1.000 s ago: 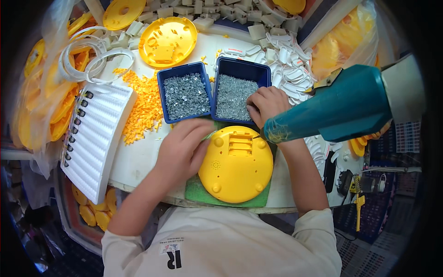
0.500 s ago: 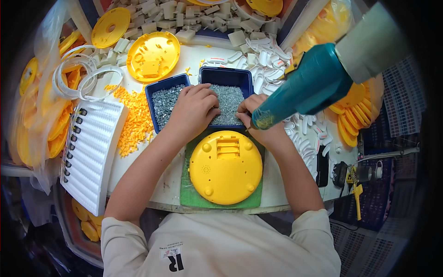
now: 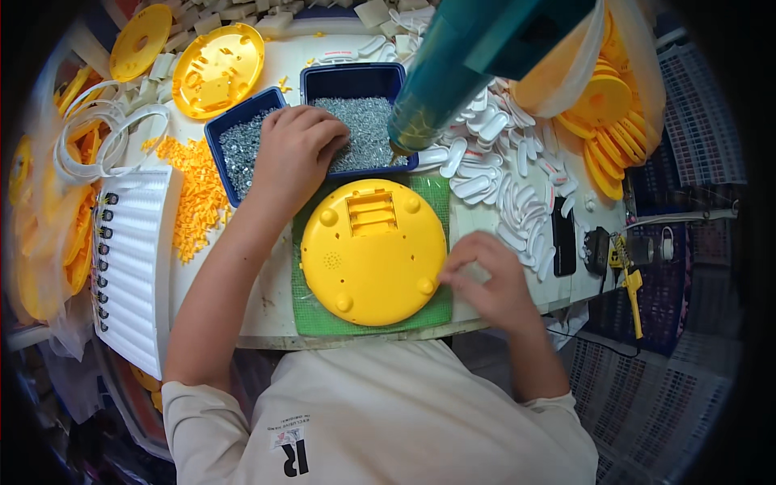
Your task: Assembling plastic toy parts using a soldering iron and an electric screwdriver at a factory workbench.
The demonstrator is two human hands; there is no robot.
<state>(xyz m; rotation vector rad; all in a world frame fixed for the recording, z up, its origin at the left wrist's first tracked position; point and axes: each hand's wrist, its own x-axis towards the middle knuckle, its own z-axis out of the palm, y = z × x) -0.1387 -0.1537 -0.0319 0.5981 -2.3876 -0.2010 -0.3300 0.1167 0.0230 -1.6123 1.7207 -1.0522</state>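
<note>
A round yellow plastic housing (image 3: pixel 376 279) lies on a green mat (image 3: pixel 311 315) in front of me, its open battery compartment facing up at the far side. My left hand (image 3: pixel 299 149) is over the inner edges of two dark blue bins, fingers curled together at the small screws (image 3: pixel 364 121) in the right bin (image 3: pixel 356 81). What its fingertips hold, if anything, is hidden. Beside the housing's right edge, my right hand (image 3: pixel 489 279) has thumb and forefinger pinched together, on something too small to make out. A teal power screwdriver (image 3: pixel 444 81) hangs tip down over the right bin.
The left bin (image 3: pixel 242 153) contains small metal screws. Small orange-yellow pieces (image 3: pixel 198 194) and a ribbed white tray (image 3: pixel 133 259) lie left. White curved parts (image 3: pixel 481 174) and a black phone (image 3: pixel 564 238) are right. A yellow shell (image 3: pixel 218 73) lies farther back.
My right hand has left the right bin and come nearer, to the housing's right side. My left hand stays at the bins. The whole view has shifted, and the screwdriver appears higher and farther left.
</note>
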